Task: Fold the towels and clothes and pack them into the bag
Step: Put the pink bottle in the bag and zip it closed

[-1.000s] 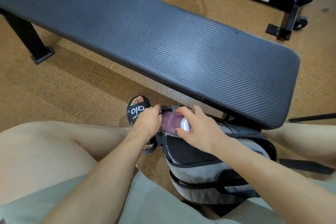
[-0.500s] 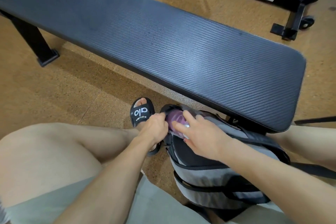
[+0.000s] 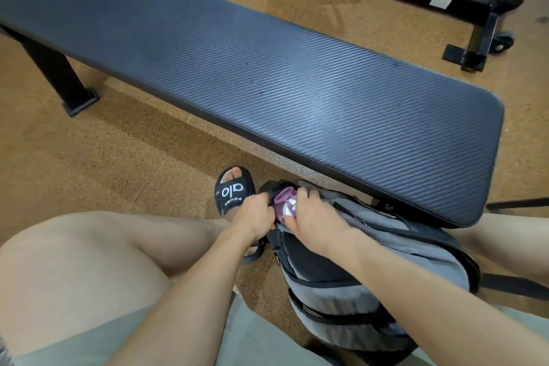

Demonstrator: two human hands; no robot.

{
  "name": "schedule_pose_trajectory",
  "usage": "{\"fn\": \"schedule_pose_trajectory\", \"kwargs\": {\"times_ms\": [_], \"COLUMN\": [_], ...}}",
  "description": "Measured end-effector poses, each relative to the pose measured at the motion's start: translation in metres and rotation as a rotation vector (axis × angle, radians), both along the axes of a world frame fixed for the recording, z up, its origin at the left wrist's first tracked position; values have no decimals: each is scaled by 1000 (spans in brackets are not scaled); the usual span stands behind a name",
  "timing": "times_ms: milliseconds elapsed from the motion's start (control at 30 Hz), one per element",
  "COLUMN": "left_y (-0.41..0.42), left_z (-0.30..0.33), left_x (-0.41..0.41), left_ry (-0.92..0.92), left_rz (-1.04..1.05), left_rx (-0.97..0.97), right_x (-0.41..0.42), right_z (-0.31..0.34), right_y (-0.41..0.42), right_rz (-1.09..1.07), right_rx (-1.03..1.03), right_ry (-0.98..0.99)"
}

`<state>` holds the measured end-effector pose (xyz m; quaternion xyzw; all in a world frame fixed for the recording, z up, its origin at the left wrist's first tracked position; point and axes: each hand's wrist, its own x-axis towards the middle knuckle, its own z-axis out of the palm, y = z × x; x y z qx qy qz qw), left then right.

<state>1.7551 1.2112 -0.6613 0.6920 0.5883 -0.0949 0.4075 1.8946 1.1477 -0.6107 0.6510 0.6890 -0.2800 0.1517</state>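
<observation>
Pressing the purple item (image 3: 284,205) down into the mouth of the grey backpack (image 3: 395,249) is the step I judge to be in hand, and both hands are set up to serve it. My left hand (image 3: 252,215) is clenched around the dark rim of the opening on its near-left side, fingers curled over the edge; I read that as holding the mouth wide and bracing the bag so it does not slump away under the push. My right hand (image 3: 315,217) grasps the purple item from the right, thumb below it and fingers curled over its top, steering it inward. Only a small part of it shows between the two hands, purple with a pale patch, the rest already sunk in the opening; whether it is a rolled garment or something wrapped, I cannot tell. The backpack stands on the cork-coloured floor (image 3: 104,163) between my knees, tucked against the near edge of the black padded bench (image 3: 297,74), which probably stops it tipping forward. My left foot in a black slide sandal (image 3: 233,191) sits just beside the bag's top, and a black metal frame (image 3: 445,3) stands well apart beyond the bench. The bench top carries no towels or clothes, so I judge the packing to be near its end.
</observation>
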Motion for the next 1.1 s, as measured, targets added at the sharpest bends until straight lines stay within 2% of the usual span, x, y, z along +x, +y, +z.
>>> {"fn": "schedule_pose_trajectory", "kwargs": {"times_ms": [100, 233, 300, 400, 533, 633, 733, 800, 900, 1000, 1100], "left_y": [-1, -2, 1, 4, 3, 6, 9, 6, -13, -35, -46], "left_z": [-4, -11, -12, -9, -1, 13, 39, 66, 103, 119, 123], "left_x": [-11, -20, -20, -22, -24, -24, -14, 3, 34, 65, 84], "left_ry": [-1, -42, -48, 3, 110, 146, 54, -73, -230, -260, -229], "left_rz": [43, 146, 176, 162, 63, 35, 27, -68, -394, -675, -800], "left_rx": [-40, -145, -157, -170, -107, -7, 204, 337, 380, 341, 324], "right_x": [-10, -14, -11, 4, 40, 76, 99, 108, 116, 119, 119], "right_z": [-4, -15, -9, 21, 60, 76, 88, 93, 95, 93, 96], "right_y": [6, 19, 25, 20, -21, -65, -100, -114, -122, -117, -110], "right_rz": [7, 147, 120, 93, 3, -111, -198, -338, -512, -522, -505], "right_rx": [-71, -112, -152, -105, 224, 235, 314, 315, 241, 130, 121], "right_ry": [-56, -67, -52, -4, 2, 42, 22, 47, 93, 179, 315]}}
